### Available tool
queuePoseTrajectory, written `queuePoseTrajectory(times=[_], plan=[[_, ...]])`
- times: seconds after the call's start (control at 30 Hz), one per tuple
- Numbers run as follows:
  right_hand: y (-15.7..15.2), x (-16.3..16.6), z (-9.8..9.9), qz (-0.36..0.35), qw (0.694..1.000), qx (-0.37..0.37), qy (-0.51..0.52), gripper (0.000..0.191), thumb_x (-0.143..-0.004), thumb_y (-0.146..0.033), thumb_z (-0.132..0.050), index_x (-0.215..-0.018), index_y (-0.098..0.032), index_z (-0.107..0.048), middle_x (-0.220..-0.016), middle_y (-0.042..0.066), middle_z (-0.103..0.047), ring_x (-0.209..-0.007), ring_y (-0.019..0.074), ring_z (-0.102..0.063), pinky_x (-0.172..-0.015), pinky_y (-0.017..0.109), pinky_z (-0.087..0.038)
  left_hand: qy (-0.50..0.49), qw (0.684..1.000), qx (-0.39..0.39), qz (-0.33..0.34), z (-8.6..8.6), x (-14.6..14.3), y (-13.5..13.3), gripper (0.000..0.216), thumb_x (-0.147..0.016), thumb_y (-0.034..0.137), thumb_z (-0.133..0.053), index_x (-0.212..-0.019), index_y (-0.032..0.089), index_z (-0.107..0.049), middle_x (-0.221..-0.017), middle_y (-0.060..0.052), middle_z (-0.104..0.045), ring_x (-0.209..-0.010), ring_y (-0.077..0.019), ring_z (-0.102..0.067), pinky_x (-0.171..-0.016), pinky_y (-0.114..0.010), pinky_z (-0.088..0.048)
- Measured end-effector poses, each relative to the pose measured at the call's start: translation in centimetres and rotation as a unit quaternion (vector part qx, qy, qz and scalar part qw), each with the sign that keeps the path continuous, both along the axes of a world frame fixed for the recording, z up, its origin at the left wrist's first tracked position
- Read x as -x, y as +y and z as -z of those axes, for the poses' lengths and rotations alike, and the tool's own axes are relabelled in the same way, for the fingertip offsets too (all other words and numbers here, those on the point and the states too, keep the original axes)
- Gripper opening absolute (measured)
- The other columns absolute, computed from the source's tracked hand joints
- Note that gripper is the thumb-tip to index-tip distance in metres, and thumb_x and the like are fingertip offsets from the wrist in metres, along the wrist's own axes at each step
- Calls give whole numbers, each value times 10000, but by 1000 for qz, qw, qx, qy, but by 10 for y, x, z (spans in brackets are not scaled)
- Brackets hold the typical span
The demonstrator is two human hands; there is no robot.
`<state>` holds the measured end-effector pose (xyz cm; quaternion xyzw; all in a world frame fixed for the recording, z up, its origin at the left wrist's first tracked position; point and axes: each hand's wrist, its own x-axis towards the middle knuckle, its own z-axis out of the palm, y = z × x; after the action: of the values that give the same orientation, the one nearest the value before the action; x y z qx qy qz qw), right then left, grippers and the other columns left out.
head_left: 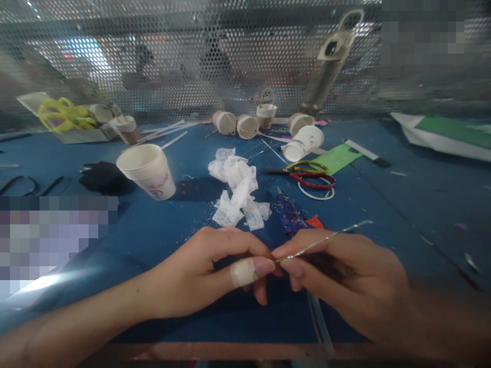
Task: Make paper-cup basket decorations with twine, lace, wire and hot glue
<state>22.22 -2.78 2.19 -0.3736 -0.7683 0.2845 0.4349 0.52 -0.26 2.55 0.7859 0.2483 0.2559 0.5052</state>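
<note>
Close to the table's front edge, my left hand (215, 271) and my right hand (345, 281) meet, thumb and fingertips pinched together. Between them is a thin silvery wire (326, 238), which looks twisted near the fingers; its loose end rises over my right hand. Part of the wire is hidden by my fingertips. A white bandage (243, 272) wraps my left thumb. Just beyond my hands lies a blue glue gun (288, 212) with a red-orange part, beside crumpled white lace ribbon (240, 186).
Stacked paper cups (148, 171) stand at left, near a black bundle (103, 177). Scissors with red and yellow handles (310, 176) lie right of centre by a green strip (337, 161). Small cup baskets (247, 127) line the perforated metal screen (238, 56). Yellow-handled scissors (63, 115) sit back left.
</note>
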Motion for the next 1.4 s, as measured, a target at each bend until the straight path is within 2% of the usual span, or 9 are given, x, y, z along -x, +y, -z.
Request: queuePoseTrajectory(times=[0.13, 0.23, 0.33, 0.4, 0.5, 0.8, 0.9, 1.1, 1.4], plan=[[1, -2, -1, -27, 1000, -6, -2, 180, -848, -86, -640, -863, -230, -748, -656, -28, -763, -547, 122, -706, -522, 200, -581, -5, 999, 39, 15, -1, 0, 0, 259, -1032, 237, -538, -839, 149, -687, -815, -50, -774, -894, -155, -710, -868, -261, -534], [1, -2, -1, -24, 1000, 10, -14, 216, -870, -82, -599, -920, -231, -746, -628, -34, -745, -477, 111, -660, -533, 222, -585, 2, 999, 43, -10, 0, 1, -1, 223, -1026, 274, -557, -871, 166, -676, -792, -34, -773, -877, -158, -710, -845, -267, -532], [1, 0, 2, -6, 999, 36, 21, 153, -879, -120, -621, -928, -215, -730, -683, -26, -750, -418, 78, -601, -449, 194, -534, -4, 999, 27, -30, 2, 2, -3, 198, -1018, 286, -573, -894, 172, -676, -762, -19, -769, -827, -150, -704, -841, -272, -529], [0, 2, 5, 7, 998, 40, 54, 92, -864, -144, -665, -894, -213, -719, -724, -23, -754, -460, 72, -627, -432, 166, -514, -7, 999, 17, -41, 3, 2, -3, 167, -1007, 273, -594, -896, 176, -674, -745, -3, -769, -781, -135, -702, -871, -279, -527], [1, 2, 9, 18, 997, 27, 74, 69, -838, -160, -718, -857, -226, -713, -768, -28, -759, -584, 84, -687, -505, 148, -543, -9, 998, 6, -58, 2, 2, -3, 130, -992, 260, -619, -897, 188, -672, -725, 28, -764, -723, -110, -699, -887, -266, -526], [3, -3, 5, 9, 1000, -2, 27, 105, -895, -186, -684, -933, -271, -731, -812, -59, -772, -671, 84, -697, -591, 160, -545, -37, 992, -10, -124, 1, 4, -4, 100, -982, 245, -637, -907, 189, -670, -712, 44, -727, -643, -76, -661, -699, -180, -538], [3, -3, 3, 26, 1000, -10, 14, 90, -896, -212, -686, -946, -267, -736, -836, -47, -787, -676, 95, -711, -590, 163, -552, -43, 989, -30, -138, 2, 4, -4, 102, -979, 248, -645, -903, 186, -671, -697, 46, -718, -625, -70, -651, -693, -174, -546], [4, -4, -3, 43, 999, 17, -22, 91, -920, -250, -639, -930, -237, -728, -562, -51, -672, -431, 100, -581, -376, 184, -433, -70, 979, -69, -177, 5, 5, -5, 52, -984, 226, -642, -937, 216, -664, -715, 77, -709, -609, -43, -636, -668, -141, -547], [1, -5, -10, -18, 998, 2, -52, 105, -926, -213, -605, -896, -216, -706, -505, -67, -610, -387, 75, -514, -371, 156, -414, -55, 959, -135, -244, 7, 7, -10, 41, -1000, 269, -624, -962, 267, -639, -716, 134, -718, -567, -19, -621, -649, -141, -516]])
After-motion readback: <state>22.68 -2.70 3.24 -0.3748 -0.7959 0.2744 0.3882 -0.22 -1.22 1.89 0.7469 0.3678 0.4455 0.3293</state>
